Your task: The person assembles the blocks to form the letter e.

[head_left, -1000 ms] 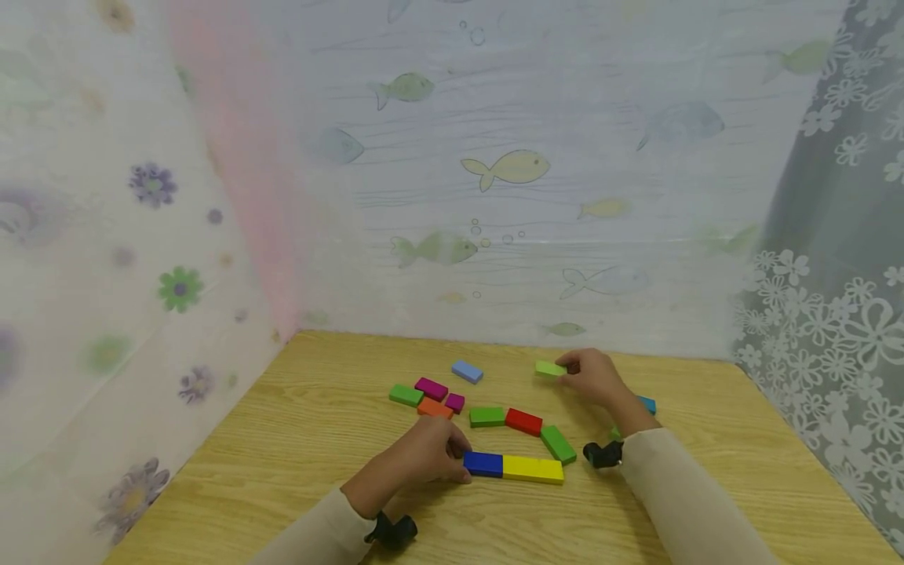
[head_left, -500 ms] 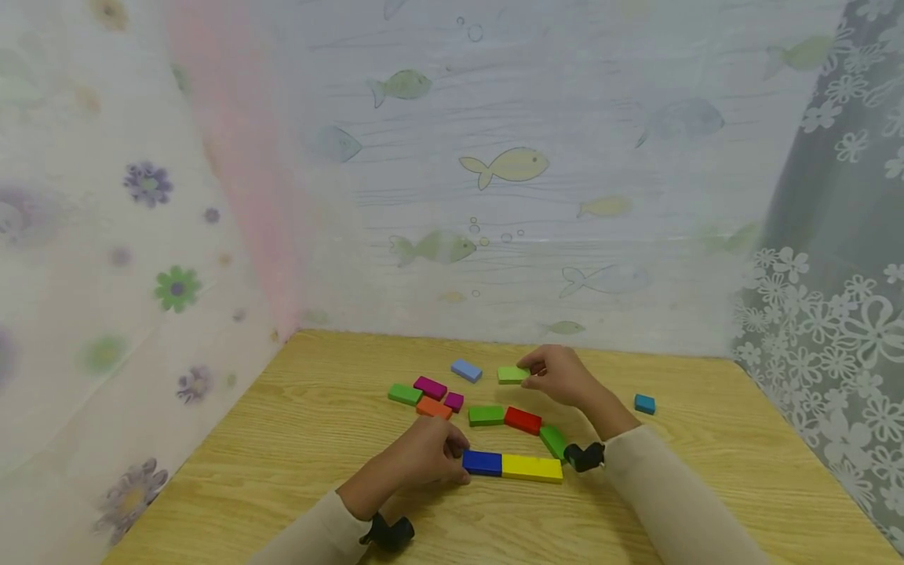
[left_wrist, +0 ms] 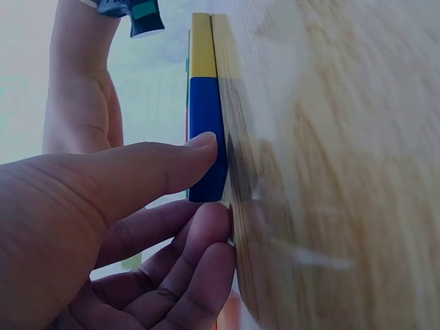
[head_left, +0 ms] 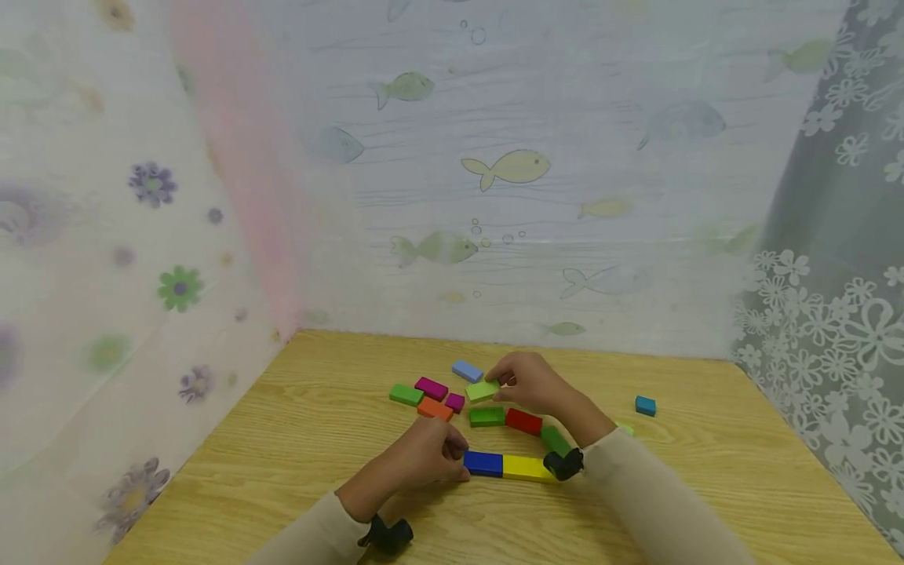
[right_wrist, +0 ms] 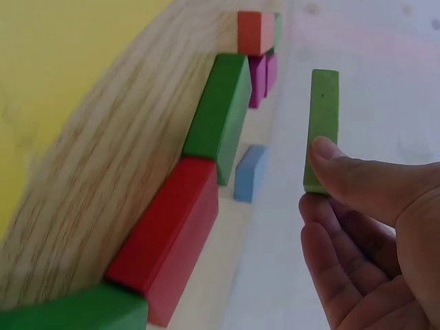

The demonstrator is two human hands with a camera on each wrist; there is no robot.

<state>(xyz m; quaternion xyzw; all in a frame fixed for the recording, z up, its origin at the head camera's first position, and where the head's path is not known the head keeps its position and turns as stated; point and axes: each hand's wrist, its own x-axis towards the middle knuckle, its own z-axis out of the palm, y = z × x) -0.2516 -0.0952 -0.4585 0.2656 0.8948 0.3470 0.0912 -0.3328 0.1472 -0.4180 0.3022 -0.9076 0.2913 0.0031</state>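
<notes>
My right hand [head_left: 537, 383] pinches one end of a light green block [head_left: 482, 391], thumb on its side. In the right wrist view this block [right_wrist: 322, 127] is held up above the table. My left hand [head_left: 427, 451] holds the left end of a dark blue block [head_left: 483, 464], the thumb against its near side [left_wrist: 206, 110]. That block lies end to end with a yellow block [head_left: 523, 468]. Behind them runs a curved row: a green block [head_left: 487, 417], a red block [head_left: 524, 421] and another green block [head_left: 555, 440], partly hidden by the right wrist camera.
At the left are a green block [head_left: 406, 395], an orange block [head_left: 435, 409] and two magenta blocks [head_left: 431, 388]. A light blue block [head_left: 467, 370] lies behind the light green one. Far right, a teal block [head_left: 646, 406] sits on the wooden table [head_left: 741, 471], near a mostly hidden light green piece.
My right hand has carried the light green block leftward from the back right to behind the left green block of the curved row. The left hand has stayed at the blue block.
</notes>
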